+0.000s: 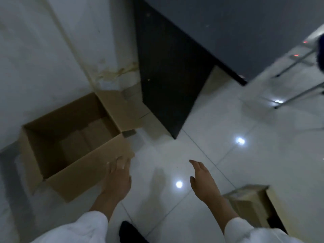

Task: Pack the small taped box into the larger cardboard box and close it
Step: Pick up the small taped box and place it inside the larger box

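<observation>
A large brown cardboard box (84, 165) stands open on the tiled floor at the left, by a white wall, with its flaps spread out. Its inside looks dark and only the bottom flaps show. My left hand (117, 176) rests with its fingers on the box's near right corner flap. My right hand (203, 181) hovers open above the floor, fingers apart, holding nothing. The small taped box (249, 202) lies on the floor at the lower right, just beyond my right forearm and partly hidden by it.
A dark cabinet or desk panel (166, 76) stands behind the large box, reaching to the floor. Thin metal furniture legs (298, 95) cross the upper right. The glossy white tiles (228, 137) show lamp reflections. A dark shoe tip (128, 232) shows at the bottom.
</observation>
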